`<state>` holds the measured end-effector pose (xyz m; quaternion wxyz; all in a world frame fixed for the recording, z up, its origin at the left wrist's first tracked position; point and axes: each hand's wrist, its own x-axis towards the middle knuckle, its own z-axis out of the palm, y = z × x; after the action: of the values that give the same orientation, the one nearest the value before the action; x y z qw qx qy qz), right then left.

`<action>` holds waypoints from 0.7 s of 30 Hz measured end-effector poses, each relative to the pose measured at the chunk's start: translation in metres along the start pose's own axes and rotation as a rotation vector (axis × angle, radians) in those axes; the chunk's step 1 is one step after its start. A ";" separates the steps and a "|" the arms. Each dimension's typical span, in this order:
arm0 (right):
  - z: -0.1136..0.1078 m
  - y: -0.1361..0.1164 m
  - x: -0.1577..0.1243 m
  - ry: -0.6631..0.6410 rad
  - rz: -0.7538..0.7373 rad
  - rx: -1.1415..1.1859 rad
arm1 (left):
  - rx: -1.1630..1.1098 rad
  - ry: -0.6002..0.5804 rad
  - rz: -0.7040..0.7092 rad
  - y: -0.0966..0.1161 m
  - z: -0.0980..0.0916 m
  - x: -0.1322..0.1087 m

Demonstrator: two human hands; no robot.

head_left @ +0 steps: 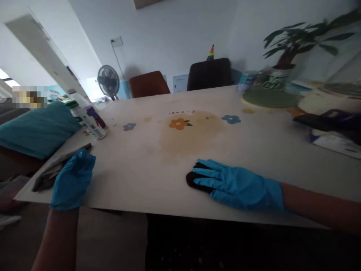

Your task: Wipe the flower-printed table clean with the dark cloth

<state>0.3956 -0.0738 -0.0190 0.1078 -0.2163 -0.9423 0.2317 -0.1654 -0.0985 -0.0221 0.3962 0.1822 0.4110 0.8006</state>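
At the far left, a grey cloth lies crumpled along the end of the white tabletop. It looks limp and light, best pinched by a raised fold. Just beside it in view is the left hand, in a blue glove, loosely cupped with fingers half curled and unclenched; nothing shows in it, and whether its edge touches the cloth I cannot tell. Beyond stands a white bottle with a green cap, probably rigid and easiest to take around its body.

In the middle, a tan patch spreads around the printed orange flower. On the near side of it, well in from the front edge, a dark pad lies flat on the tabletop. Sponge or folded fabric, I cannot tell, but it seems soft, light and hard to damage; a flat palm with spread fingers should control it better than a pinch, though a wet surface could let it skid. The right hand, also gloved, is laid over the pad, its fingers extended and slightly apart, covering it rather than clenching it; the pad's rounded end shows past the fingertips.
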 end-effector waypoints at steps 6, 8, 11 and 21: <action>0.020 -0.013 0.112 -0.120 -0.281 0.060 | -0.053 0.196 0.064 0.003 -0.008 -0.003; 0.031 -0.018 0.150 -0.142 -0.383 0.077 | -0.069 0.172 0.175 0.001 -0.011 -0.008; 0.048 -0.032 0.206 -0.193 -0.496 0.071 | -0.054 0.145 0.278 -0.003 -0.014 -0.013; 0.096 -0.095 0.346 -0.165 -0.437 -0.128 | -0.059 0.194 0.460 -0.008 -0.035 -0.008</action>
<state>0.0268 -0.0284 -0.0209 0.0642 0.0061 -0.9851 0.1593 -0.1780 -0.1197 -0.0494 0.1675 0.1818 0.3711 0.8951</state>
